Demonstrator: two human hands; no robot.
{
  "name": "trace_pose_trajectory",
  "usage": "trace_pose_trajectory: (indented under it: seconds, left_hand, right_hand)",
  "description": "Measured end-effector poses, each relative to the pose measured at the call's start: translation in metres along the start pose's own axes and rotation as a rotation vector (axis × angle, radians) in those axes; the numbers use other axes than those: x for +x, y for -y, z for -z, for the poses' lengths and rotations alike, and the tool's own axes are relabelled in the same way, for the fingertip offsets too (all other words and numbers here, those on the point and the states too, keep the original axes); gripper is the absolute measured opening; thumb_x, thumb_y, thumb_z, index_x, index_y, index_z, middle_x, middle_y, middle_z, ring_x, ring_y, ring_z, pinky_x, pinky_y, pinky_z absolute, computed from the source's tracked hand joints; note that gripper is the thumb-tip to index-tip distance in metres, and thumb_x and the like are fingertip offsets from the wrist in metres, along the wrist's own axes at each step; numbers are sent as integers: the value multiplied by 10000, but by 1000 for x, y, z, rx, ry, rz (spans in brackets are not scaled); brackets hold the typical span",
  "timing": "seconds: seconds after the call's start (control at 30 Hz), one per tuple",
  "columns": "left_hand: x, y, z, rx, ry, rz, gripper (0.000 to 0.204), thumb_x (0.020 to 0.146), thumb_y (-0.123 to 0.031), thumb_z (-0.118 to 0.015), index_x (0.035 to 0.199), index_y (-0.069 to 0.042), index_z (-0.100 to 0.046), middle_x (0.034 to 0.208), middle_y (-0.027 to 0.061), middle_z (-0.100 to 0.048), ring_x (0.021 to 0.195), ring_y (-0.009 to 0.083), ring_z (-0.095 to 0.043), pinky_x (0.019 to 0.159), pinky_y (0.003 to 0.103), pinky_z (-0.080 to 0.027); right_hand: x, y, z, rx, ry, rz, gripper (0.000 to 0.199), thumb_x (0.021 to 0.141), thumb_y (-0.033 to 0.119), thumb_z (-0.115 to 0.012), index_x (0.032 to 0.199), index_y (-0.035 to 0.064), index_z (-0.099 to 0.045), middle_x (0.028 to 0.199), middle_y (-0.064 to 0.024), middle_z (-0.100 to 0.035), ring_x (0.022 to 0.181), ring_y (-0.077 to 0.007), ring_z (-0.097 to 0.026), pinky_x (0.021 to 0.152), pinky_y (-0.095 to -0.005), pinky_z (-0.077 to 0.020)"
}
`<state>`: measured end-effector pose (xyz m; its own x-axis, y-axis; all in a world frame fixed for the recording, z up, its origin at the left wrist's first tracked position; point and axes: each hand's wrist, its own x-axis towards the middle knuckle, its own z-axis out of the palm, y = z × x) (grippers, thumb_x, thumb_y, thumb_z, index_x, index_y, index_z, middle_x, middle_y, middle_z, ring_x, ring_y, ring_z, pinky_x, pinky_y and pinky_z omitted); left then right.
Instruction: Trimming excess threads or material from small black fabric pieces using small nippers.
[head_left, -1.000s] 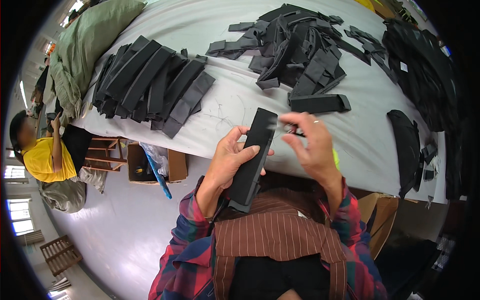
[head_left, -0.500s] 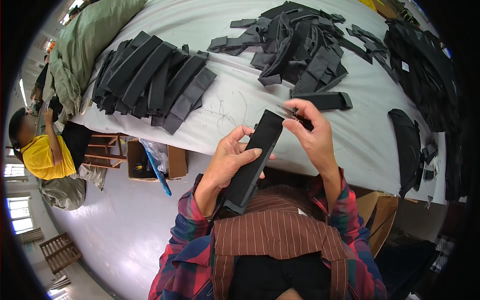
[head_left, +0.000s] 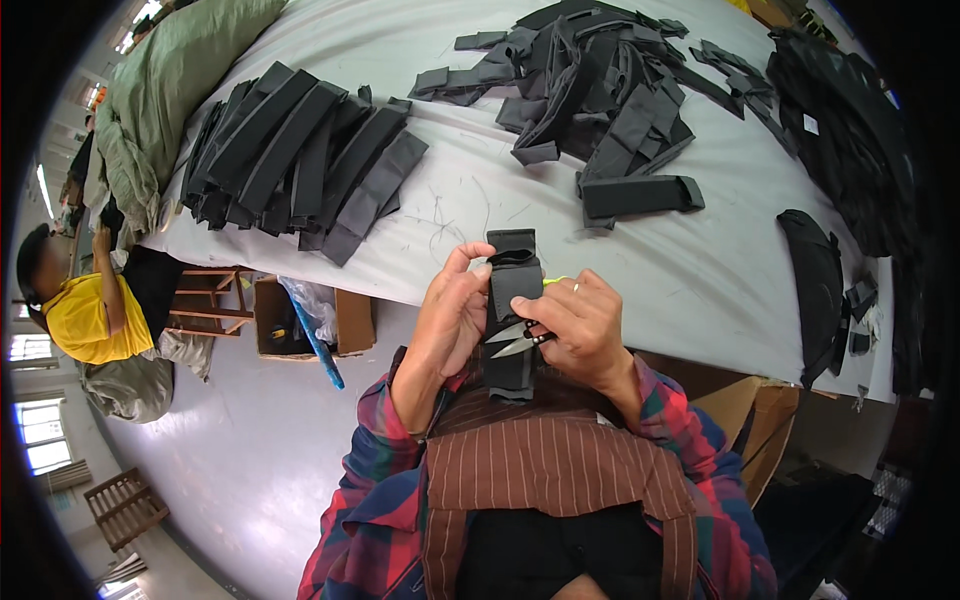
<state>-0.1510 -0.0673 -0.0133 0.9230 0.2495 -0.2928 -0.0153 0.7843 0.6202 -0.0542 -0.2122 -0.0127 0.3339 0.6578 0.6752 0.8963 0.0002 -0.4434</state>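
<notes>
Upright in front of my apron is a black fabric strip (head_left: pixel 513 375) with stitched, folded sections. My left hand (head_left: pixel 447 318) pinches its left edge near the top, where a fold gapes. My right hand (head_left: pixel 582 322) is closed around small thread snips (head_left: pixel 514 346), whose two silver blades point left across the strip, spread apart. The right thumb presses on the strip's face. A bit of yellow-green (head_left: pixel 555 281) shows beside the right fingers; its kind is unclear. The snips' handles are mostly hidden in the palm.
On the white-covered table (head_left: pixel 450 190) lie a row of black strips (head_left: pixel 290 150), a loose heap of strips (head_left: pixel 600 90) and a single strip (head_left: pixel 640 196). Black fabric pieces (head_left: pixel 812 290) lie at right. A cardboard box (head_left: pixel 355 325) stands below left; a person in yellow (head_left: pixel 95 310) is beyond.
The strip has been turned to stand nearly vertical, showing its folded, stitched side. My right hand has come down and left onto it, the snips' blades now in plain view.
</notes>
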Motion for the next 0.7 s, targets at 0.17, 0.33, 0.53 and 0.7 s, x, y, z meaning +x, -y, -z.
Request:
trace_pose_trajectory:
  seconds: [0.17,0.33,0.53,0.7]
  left_hand:
    - [-5,7,-5,288,-14,-168,359,907,-15,-470,1214,-118,-314,1132,259,-575,1006,273,-614,819,361,-537]
    - [-1,11,-7,241,58,-205,380,885,51,-514,1132,-110,-274,1045,151,-565,877,120,-552,707,242,-489]
    - [-8,11,-4,368,100,-212,287,884,55,-531,1008,-95,-320,1072,104,-542,929,103,-531,768,243,-480]
    - [-8,4,-9,365,141,-130,252,886,36,-540,1093,-46,-423,1112,77,-539,983,95,-525,850,240,-455]
  right_hand:
    - [5,-1,7,114,148,-44,257,604,57,-701,849,120,-657,673,-6,-578,575,-187,-561,546,-301,-355]
    - [18,-3,16,383,146,-501,161,715,99,-721,869,86,-673,694,-57,-621,599,-184,-588,566,-289,-417]
    - [32,-19,6,375,130,-598,123,763,71,-687,876,36,-651,699,-103,-642,601,-191,-608,553,-287,-438]
    - [42,-29,5,214,-65,-627,173,773,90,-680,938,72,-631,691,-91,-624,606,-222,-606,562,-311,-442]
